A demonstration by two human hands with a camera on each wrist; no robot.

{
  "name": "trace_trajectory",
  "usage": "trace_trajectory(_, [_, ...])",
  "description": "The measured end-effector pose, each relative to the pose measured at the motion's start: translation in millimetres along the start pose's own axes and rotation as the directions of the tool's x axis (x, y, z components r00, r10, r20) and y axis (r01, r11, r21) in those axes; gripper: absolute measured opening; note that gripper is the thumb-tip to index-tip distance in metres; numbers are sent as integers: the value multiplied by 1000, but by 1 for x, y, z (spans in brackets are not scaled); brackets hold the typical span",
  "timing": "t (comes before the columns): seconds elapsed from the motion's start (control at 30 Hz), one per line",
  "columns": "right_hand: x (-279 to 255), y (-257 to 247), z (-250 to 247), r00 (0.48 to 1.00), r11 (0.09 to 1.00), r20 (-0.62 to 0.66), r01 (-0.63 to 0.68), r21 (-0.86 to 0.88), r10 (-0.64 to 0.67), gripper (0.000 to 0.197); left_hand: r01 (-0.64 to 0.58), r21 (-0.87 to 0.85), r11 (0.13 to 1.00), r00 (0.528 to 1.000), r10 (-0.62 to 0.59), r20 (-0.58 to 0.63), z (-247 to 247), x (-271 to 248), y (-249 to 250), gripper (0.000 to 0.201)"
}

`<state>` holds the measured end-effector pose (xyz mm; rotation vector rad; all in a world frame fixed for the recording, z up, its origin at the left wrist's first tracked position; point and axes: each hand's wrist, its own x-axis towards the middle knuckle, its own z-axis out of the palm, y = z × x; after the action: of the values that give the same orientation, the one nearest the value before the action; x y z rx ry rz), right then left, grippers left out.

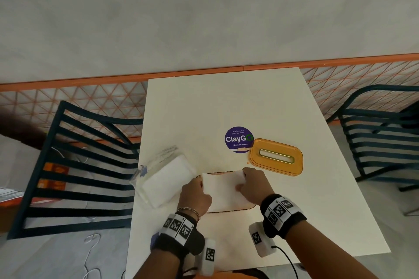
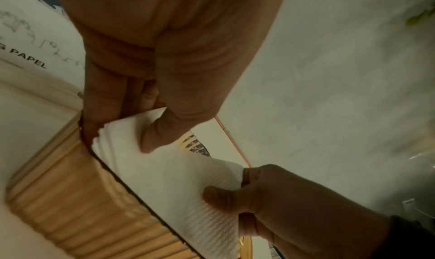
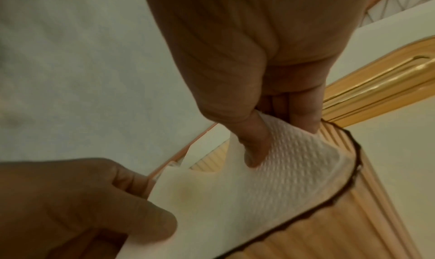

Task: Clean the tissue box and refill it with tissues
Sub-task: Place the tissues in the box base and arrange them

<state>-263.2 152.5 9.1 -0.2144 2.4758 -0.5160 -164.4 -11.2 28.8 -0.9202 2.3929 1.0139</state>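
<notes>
Refill under way: you are lowering a tissue stack [image 1: 223,190] into the open tissue box [image 2: 77,198], lid not yet back on.

Your left hand [image 1: 196,195] pinches the stack's left end, thumb on top and fingers beneath, and your right hand [image 1: 255,184] pinches its right end the same way; the stack sits over the box's mouth, at or just inside the dark rim. Whether the cleaning is done cannot be told. Left to do, by my reading: seat the stack and refit the orange lid [image 1: 276,157], which lies just beyond the box to its right, beside the round sticker [image 1: 238,139]. The opened tissue pack [image 1: 163,180] lies close on the box's left, crowding your left hand. The table [image 1: 215,102] edge lies near the box on your side; open room lies beyond the box.
</notes>
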Motion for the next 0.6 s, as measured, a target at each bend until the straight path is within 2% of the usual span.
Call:
trace_trajectory(0.07, [-1, -3, 1, 1000, 999, -10, 1, -39, -1, 32, 22, 30, 999, 1000, -22, -5, 2, 1, 0, 26])
trace_trajectory(0.13, [-3, -4, 4, 1000, 995, -11, 5, -102, -6, 36, 38, 67, 997, 999, -39, 5, 3, 2, 3, 12])
trace_trajectory(0.27, [-5, -8, 6, 1000, 986, -2, -11, -167, 11, 39, 30, 163, 986, 999, -32, 11, 3, 5, 7, 36])
trace_trajectory(0.43, [-6, -8, 3, 1000, 978, -3, -5, -208, 4, 35, 44, 228, 973, 999, -48, 14, 1, 5, 8, 37])
trace_trajectory(0.6, [-11, -9, 0, 999, 953, -19, 25, -301, -32, 26, 4, 281, 960, 1000, -4, -1, 4, 2, 9, 47])
